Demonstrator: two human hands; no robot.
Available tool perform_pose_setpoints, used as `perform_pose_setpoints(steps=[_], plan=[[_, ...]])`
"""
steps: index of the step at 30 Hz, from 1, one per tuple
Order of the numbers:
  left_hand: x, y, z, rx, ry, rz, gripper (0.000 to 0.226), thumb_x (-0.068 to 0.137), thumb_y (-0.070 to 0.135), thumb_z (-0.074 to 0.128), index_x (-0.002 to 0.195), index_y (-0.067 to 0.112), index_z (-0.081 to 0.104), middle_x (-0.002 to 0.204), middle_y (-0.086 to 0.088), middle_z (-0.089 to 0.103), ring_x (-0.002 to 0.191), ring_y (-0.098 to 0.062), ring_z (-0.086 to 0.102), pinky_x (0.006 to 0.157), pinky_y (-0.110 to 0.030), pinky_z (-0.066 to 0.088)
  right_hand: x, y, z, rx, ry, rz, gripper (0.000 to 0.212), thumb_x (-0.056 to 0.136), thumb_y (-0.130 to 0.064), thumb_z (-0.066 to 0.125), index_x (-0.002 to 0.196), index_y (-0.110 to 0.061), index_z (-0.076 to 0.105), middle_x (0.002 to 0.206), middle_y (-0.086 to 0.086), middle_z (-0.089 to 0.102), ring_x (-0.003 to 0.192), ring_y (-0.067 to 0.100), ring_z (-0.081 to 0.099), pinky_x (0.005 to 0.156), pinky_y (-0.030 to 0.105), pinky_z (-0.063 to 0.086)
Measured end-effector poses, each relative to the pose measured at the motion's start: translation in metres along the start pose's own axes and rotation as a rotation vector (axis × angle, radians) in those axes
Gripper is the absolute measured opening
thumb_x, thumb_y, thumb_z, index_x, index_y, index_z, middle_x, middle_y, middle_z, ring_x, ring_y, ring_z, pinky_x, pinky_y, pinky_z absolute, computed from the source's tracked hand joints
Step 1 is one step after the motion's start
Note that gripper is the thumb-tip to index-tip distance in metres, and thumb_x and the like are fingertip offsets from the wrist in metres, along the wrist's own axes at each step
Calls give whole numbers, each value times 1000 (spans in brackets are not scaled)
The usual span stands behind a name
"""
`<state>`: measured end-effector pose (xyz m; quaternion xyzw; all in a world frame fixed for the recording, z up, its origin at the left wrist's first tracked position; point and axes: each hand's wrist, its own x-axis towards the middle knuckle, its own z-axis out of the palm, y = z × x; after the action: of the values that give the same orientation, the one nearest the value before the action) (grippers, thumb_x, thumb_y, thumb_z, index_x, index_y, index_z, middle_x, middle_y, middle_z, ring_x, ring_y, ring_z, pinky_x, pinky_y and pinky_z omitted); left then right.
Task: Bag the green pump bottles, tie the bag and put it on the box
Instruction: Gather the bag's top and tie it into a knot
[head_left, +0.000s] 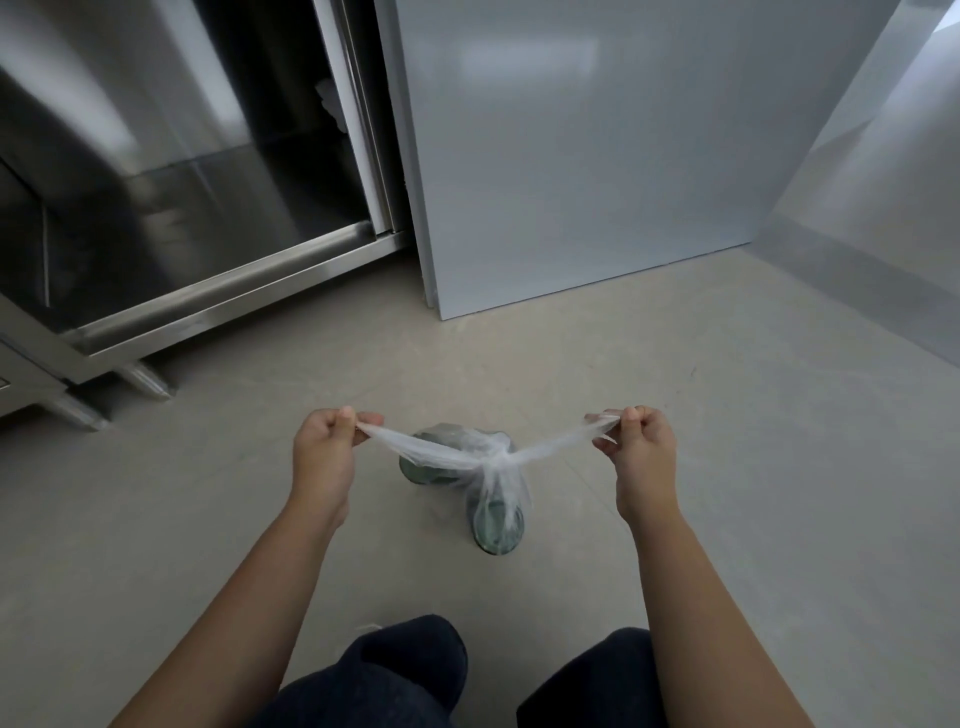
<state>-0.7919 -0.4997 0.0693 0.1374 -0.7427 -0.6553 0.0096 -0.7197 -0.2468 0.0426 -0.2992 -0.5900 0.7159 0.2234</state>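
Two twisted ends of a thin translucent white plastic bag are seen pinched in the head view. One is held between the thumb and curled fingers of the left hand, the other likewise by the right hand. The ends are drawn out sideways and slightly upward from a knot midway between the hands. Both forearms are stretched forward, with the backs of the hands turned to the camera. Below the knot, two rounded green bottles are enclosed in the bag over the pale grey floor; whether the floor is touched cannot be told. A stainless steel cabinet is seen at upper left.
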Motion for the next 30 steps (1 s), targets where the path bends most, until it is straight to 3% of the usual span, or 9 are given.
perform_pose_setpoints(steps=[2, 5, 7, 10, 13, 24, 27, 30], plan=[[-3, -2, 7, -152, -63, -79, 29, 99, 14, 31, 74, 11, 46, 76, -10, 66, 71, -12, 64, 79, -29, 47, -1, 0, 7, 59, -31, -13, 26, 98, -10, 26, 75, -16, 38, 70, 8, 62, 75, 21, 63, 65, 29, 51], [-8, -5, 19, -356, -165, -205, 32, 99, 13, 29, 70, 9, 40, 59, -5, 44, 42, -6, 54, 60, -30, 55, -2, 2, 17, 187, -60, 53, 29, 98, -11, 25, 72, -15, 35, 57, 3, 46, 49, 14, 52, 48, 22, 47], [-10, -5, 25, -350, -198, -254, 33, 99, 13, 29, 67, 12, 35, 56, -1, 32, 33, -5, 35, 43, -20, 44, 1, 5, 20, 198, -66, 107, 31, 98, -11, 25, 68, -16, 30, 53, 0, 36, 40, 9, 36, 36, 17, 33], [-5, -3, 24, -321, -177, -287, 36, 99, 10, 29, 63, 14, 30, 41, 5, 33, 28, -3, 24, 31, -13, 20, 7, 10, 17, 174, -86, 140, 33, 98, -11, 23, 66, -18, 26, 38, -12, 33, 34, 4, 24, 32, 13, 20], [2, -5, 12, -279, -148, -295, 36, 98, 9, 29, 63, 14, 30, 32, 10, 32, 26, -2, 21, 30, -10, 15, 11, 11, 12, 129, -116, 140, 36, 98, -10, 22, 63, -18, 23, 34, -14, 29, 31, 2, 21, 32, 12, 18], [10, -15, -4, -324, -93, -387, 35, 96, 4, 26, 63, 15, 28, 31, 9, 31, 24, -3, 20, 31, -6, 15, 12, 12, -9, 116, -62, 183, 38, 98, -8, 21, 61, -20, 22, 31, -10, 27, 29, 3, 20, 32, 11, 16], [3, -12, 3, -305, -105, -335, 34, 98, 5, 28, 65, 15, 30, 43, 2, 32, 27, -3, 23, 32, -9, 20, 9, 10, -16, 134, -73, 172, 38, 98, -8, 21, 62, -19, 23, 36, -11, 28, 30, 2, 21, 31, 12, 17], [-8, 2, 10, -222, -148, -214, 31, 99, 10, 31, 68, 12, 36, 59, -3, 32, 31, -3, 30, 37, -17, 29, 5, -1, -18, 124, -95, 119, 33, 98, -10, 23, 66, -16, 27, 51, -2, 28, 33, 3, 25, 32, 15, 22]])
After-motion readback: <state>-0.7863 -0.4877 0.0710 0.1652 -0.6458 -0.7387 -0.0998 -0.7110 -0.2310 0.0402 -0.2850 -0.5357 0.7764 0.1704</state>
